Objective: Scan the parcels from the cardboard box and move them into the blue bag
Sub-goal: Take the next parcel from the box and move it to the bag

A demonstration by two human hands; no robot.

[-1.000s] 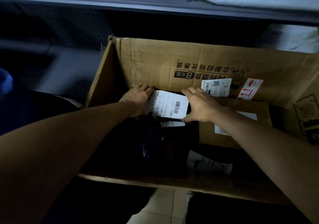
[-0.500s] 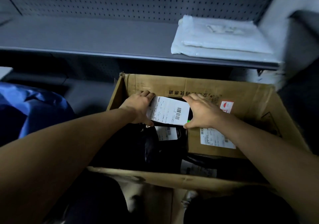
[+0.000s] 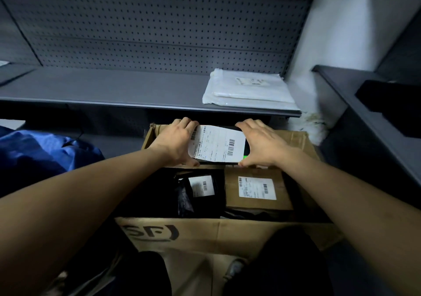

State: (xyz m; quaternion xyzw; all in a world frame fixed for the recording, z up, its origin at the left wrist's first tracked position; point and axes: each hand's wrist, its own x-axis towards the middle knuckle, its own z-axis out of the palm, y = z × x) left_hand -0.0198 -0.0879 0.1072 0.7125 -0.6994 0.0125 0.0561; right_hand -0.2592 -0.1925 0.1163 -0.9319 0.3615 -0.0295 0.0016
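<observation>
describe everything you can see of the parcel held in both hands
The black parcel looks flat and dark, possibly plastic-wrapped. A white shipping label with printed text and barcodes covers nearly all of its upper face, and a small green spot shows at its right edge. It is held slightly tilted above the far end of the cardboard box. The left hand grips its left edge and the right hand its right edge, thumbs at the near side.

A single wide-angle view is taken from head height, tilted forward and down. The open cardboard box (image 3: 227, 234) is seen close below, the blue bag (image 3: 38, 156) at the left edge, the grey shelf (image 3: 114, 88) and pegboard wall (image 3: 159, 22) farther ahead.
</observation>
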